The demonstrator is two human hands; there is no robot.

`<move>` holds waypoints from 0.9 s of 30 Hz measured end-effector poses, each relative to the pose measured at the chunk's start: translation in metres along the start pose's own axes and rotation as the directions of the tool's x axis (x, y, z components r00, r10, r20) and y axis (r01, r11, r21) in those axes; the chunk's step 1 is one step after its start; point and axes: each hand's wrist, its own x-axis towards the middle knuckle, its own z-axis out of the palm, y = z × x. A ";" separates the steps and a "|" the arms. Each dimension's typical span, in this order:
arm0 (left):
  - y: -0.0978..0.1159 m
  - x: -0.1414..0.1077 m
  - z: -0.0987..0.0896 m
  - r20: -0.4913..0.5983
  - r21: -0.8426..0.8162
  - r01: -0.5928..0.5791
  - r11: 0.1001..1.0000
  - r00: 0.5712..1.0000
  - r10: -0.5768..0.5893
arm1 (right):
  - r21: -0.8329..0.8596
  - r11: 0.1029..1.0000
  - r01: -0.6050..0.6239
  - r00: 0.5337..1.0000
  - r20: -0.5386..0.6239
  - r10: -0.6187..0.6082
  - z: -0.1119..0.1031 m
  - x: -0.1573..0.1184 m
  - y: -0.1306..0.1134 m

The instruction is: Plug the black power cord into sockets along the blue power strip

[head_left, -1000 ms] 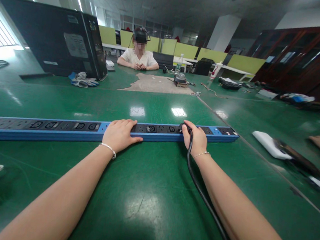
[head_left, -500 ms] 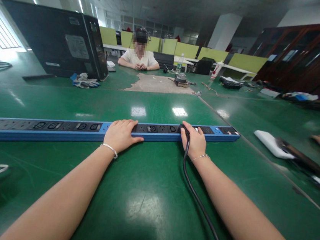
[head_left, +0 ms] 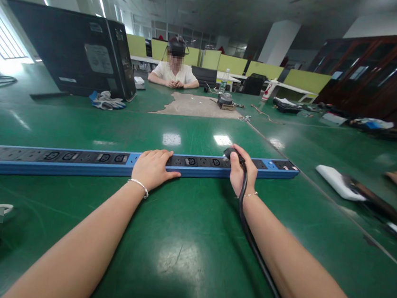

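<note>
One black plug [head_left: 230, 151], nose leftward, clamped by fingers [head_left: 244, 153] of the right hand [head_left: 247, 174], over the crosswise blue power strip [head_left: 203, 171]; left hand [head_left: 151, 166] on strip, thumb spread.

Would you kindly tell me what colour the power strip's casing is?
The power strip's casing is blue, shown best in the head view.

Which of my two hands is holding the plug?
Your right hand: it grips the black plug, whereas your left hand lies open on the blue strip.
</note>
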 end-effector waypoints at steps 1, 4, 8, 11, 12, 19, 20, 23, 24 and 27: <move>0.000 0.000 0.000 -0.001 0.000 0.001 1.000 1.000 -0.001 | 0.042 0.999 -0.002 0.998 0.062 -0.001 0.005 -0.003 -0.005; 0.000 0.000 0.000 -0.007 0.001 -0.001 1.000 1.000 0.001 | 0.095 0.995 -0.007 0.969 0.246 -0.016 0.023 -0.013 -0.022; 0.000 -0.001 0.001 -0.015 -0.023 -0.010 1.000 1.000 0.010 | 0.099 0.995 0.002 0.952 0.305 -0.033 0.050 -0.021 -0.044; 0.000 -0.001 0.002 -0.024 -0.026 -0.013 1.000 1.000 0.012 | 0.071 0.997 -0.012 0.949 0.314 -0.011 0.064 -0.020 -0.057; 0.000 -0.001 0.002 -0.029 -0.023 -0.013 1.000 0.999 0.013 | 0.055 0.998 -0.015 0.949 0.315 -0.003 0.068 -0.020 -0.061; 0.002 0.000 0.000 -0.033 -0.047 -0.009 0.999 0.999 0.007 | -0.140 0.988 0.059 0.947 0.321 -0.011 0.083 -0.019 -0.084; 0.002 0.000 0.000 -0.031 -0.053 -0.004 0.999 1.000 0.003 | -0.182 0.980 0.078 0.947 0.320 -0.015 0.084 -0.020 -0.088; 0.003 0.000 -0.001 -0.040 -0.054 0.006 0.999 0.999 -0.008 | -0.292 0.946 0.143 0.943 0.331 -0.040 0.089 -0.023 -0.098; 0.003 0.001 -0.001 -0.044 -0.049 0.007 0.999 0.999 -0.009 | -0.315 0.933 0.172 0.938 0.341 -0.057 0.091 -0.024 -0.101; 0.004 0.001 -0.004 -0.043 -0.029 0.000 1.000 0.999 -0.002 | -0.354 0.897 0.264 0.920 0.373 -0.124 0.095 -0.024 -0.107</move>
